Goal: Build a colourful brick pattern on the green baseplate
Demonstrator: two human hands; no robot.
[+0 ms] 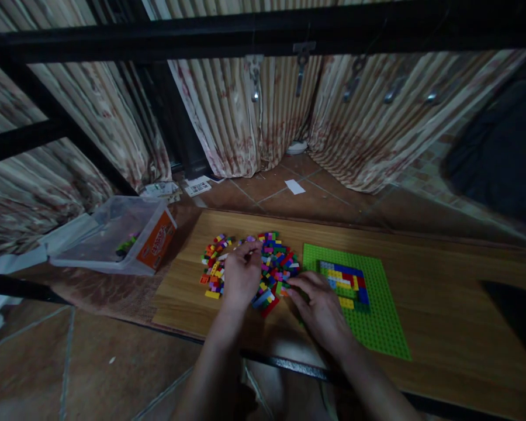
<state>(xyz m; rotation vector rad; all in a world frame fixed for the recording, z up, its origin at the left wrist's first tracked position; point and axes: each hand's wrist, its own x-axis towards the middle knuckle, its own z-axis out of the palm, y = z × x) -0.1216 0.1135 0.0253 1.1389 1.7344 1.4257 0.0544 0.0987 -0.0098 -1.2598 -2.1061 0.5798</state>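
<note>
A loose pile of small colourful toy bricks lies on the wooden board. My left hand is over the middle of the pile, its fingers bent down and drawn together; whatever is at their tips is hidden. At the pile's right edge, my right hand has thumb and forefinger closed around a small brick, greenish and orange. Beyond that hand is a green studded baseplate. Blue, yellow, red, white and grey bricks form a low rectangular build on it, partly covered by my right hand.
A clear plastic bin with an orange label stands left of the wooden board, with a few bricks inside. A dark flat object lies at the board's right. Papers lie on the tiled floor before striped curtains.
</note>
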